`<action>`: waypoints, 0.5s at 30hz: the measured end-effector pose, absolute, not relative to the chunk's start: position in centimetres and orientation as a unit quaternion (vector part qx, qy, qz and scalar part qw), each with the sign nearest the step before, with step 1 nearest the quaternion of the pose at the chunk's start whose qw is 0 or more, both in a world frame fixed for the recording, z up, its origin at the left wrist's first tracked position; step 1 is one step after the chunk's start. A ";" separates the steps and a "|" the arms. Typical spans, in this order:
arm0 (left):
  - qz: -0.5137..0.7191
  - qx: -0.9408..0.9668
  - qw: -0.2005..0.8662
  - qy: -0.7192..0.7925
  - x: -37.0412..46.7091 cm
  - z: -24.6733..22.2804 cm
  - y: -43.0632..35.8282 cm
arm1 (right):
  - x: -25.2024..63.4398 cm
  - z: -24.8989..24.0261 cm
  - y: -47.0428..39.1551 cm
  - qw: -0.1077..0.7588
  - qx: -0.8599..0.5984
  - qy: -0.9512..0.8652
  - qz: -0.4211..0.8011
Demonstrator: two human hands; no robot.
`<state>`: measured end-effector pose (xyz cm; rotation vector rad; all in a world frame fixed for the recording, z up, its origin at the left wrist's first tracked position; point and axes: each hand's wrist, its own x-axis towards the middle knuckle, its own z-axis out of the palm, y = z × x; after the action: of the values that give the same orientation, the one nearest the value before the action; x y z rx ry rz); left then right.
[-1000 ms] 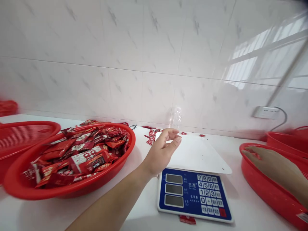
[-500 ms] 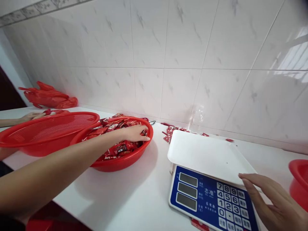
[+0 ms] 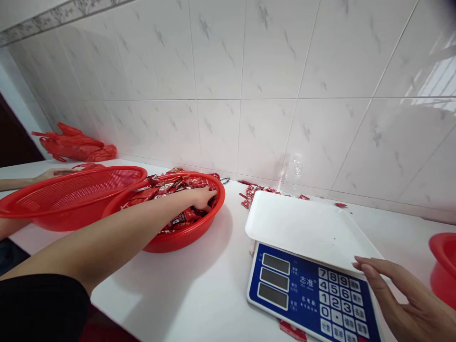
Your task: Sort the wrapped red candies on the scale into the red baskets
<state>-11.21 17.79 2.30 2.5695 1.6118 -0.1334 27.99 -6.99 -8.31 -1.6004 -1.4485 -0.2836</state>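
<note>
My left hand [image 3: 204,197] reaches into a red plastic basket [image 3: 185,244] heaped with red-wrapped packets [image 3: 171,186]. Its fingers are sunk among the packets at the basket's right side, so whatever they grip is hidden. On the right, my right hand [image 3: 406,297] holds nothing, its fingers stretched out and the tips at the front right edge of the white tray [image 3: 302,228]. That tray sits on top of a weighing scale with a blue keypad panel [image 3: 306,285]. The scale's display windows [image 3: 276,263] look blank.
An oval red colander [image 3: 89,185] stands left of the basket. Behind it, another person's hand [image 3: 53,173] is at the table. Red plastic bags [image 3: 76,143] lie against the tiled wall. Small red packets and a clear bottle [image 3: 294,175] are behind the scale. A red container [image 3: 445,261] stands at far right.
My left hand has sunk deeper among the packets, and its fingers have gone out of sight. My right hand stays by the tray edge. The view has shifted slightly.
</note>
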 end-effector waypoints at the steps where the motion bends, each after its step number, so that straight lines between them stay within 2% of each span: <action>1: -0.050 0.846 0.045 0.529 -11.2 2.3 17.9 | 28.0 -8.2 -7.0 0.465 -0.653 -0.590 -0.103; 7: -0.040 0.862 0.031 0.505 -11.3 3.2 18.1 | 28.2 -8.1 -6.9 0.462 -0.657 -0.592 -0.055; 15: 0.033 0.864 0.009 0.503 -12.3 5.8 18.6 | 28.2 -7.6 -7.1 0.442 -0.671 -0.592 -0.062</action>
<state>-12.33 18.57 5.76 2.6967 1.5714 0.1023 28.20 -7.13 -7.61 -1.6657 -1.4691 -0.1529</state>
